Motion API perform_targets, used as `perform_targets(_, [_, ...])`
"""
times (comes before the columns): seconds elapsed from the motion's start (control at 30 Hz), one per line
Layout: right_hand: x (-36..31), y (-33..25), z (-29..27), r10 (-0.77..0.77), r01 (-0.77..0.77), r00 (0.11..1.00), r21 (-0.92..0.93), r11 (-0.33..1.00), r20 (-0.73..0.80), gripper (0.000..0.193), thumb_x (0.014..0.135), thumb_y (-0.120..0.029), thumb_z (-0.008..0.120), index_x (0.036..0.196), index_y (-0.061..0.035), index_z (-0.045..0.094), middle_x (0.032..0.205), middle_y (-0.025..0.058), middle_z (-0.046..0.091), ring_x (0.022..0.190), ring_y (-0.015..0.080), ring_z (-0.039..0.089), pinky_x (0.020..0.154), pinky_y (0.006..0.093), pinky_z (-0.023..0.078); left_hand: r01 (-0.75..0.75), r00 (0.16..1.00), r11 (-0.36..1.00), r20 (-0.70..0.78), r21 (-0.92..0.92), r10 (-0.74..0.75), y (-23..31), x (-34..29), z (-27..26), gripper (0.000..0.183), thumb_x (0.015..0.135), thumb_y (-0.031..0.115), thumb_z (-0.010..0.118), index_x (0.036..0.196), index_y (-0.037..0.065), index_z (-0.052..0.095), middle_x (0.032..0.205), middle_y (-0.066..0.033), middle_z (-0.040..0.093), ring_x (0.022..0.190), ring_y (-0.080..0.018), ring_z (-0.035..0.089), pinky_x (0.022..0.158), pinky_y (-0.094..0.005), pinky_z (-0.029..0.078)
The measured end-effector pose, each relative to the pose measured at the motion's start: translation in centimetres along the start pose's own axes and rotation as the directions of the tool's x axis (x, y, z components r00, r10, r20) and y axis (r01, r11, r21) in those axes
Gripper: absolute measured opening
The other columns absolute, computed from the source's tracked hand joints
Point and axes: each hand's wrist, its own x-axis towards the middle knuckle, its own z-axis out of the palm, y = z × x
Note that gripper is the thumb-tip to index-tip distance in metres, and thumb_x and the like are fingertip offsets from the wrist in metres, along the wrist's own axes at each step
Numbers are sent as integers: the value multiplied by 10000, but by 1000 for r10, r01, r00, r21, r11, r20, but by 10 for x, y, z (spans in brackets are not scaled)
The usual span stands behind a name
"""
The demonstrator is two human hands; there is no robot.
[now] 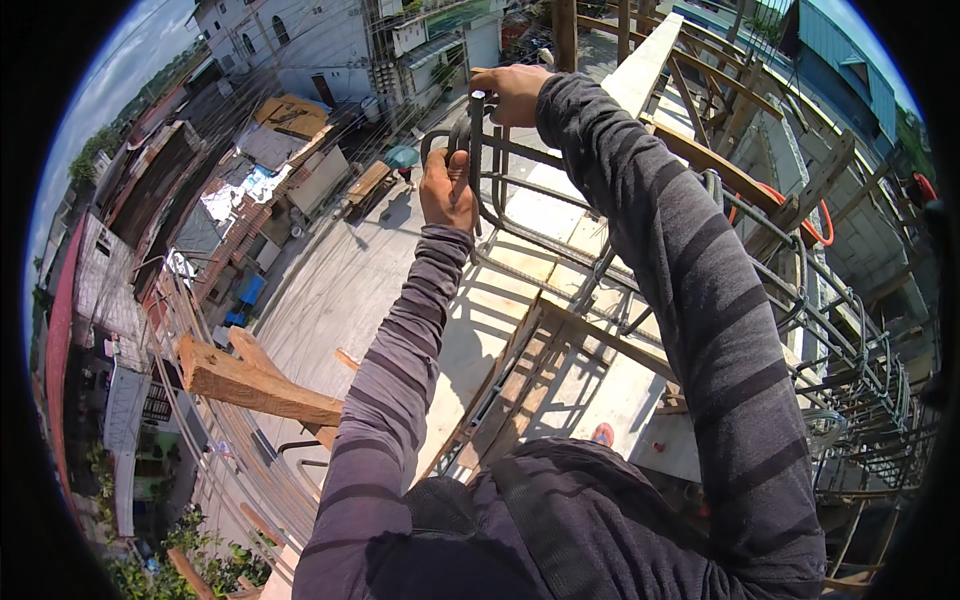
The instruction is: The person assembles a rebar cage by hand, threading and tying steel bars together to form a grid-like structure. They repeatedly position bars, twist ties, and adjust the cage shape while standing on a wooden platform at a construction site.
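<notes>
A cage of steel reinforcing bars [545,240] runs over pale plywood in front of me, with several bent stirrups [462,135] bunched at its far left end. My left hand [448,192] is closed round the lower left side of these stirrups, thumb up. Just above and to the right, my right hand [512,95] bends over the top of the stirrups beside a bar end [479,98]. Its fingers are curled, and what they grip is partly hidden behind the hand. Both forearms are in dark striped sleeves.
Plywood formwork [480,300] with a framed opening lies below the cage. A rough wooden beam [255,385] juts in at lower left, near overhead wires. More tied rebar [870,370] stands at right. A street [340,270] lies far below on the left.
</notes>
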Motion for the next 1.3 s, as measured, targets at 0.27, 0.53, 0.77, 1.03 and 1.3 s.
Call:
perform_targets(0.27, [8,6,21,-108,92,988,-143,986,-112,463,795,-176,695,1236,-153,553,1194,53,603,1214,253,524,950,519,425,23,999,997,29,69,-25,-2,10,-2,518,964,520,467,938,10,553,739,-208,592,685,-378,590,637,-430,459])
perform_targets(0.53, [11,8,28,-193,216,952,76,973,-235,461,714,-67,757,1156,-58,628,1047,178,655,995,332,642,862,397,533,-41,986,941,136,-337,92,-7,1,-18,517,937,534,528,983,19,541,801,-39,571,754,-141,526,695,-288,447])
perform_targets(0.77, [6,6,19,-269,277,925,-8,961,-269,347,709,-20,727,1046,-76,663,1075,105,657,1064,302,604,885,418,474,-101,992,995,-81,12,102,6,3,-13,499,979,497,458,869,26,583,667,-123,573,613,-288,563,585,-381,434])
perform_targets(1.03, [0,5,6,-198,217,963,91,972,-181,281,716,-44,698,991,-58,640,1014,122,646,1035,304,606,849,434,471,-21,999,962,26,-270,29,21,-1,2,395,915,396,636,940,23,512,731,-44,538,672,-157,506,663,-289,434])
perform_targets(1.3, [-4,4,2,-187,209,967,120,971,-171,311,731,-92,683,1035,-38,641,990,152,668,993,333,638,862,419,518,159,986,771,137,-617,-93,6,-3,-3,285,836,204,769,951,31,574,843,-45,631,733,-136,601,688,-271,492])
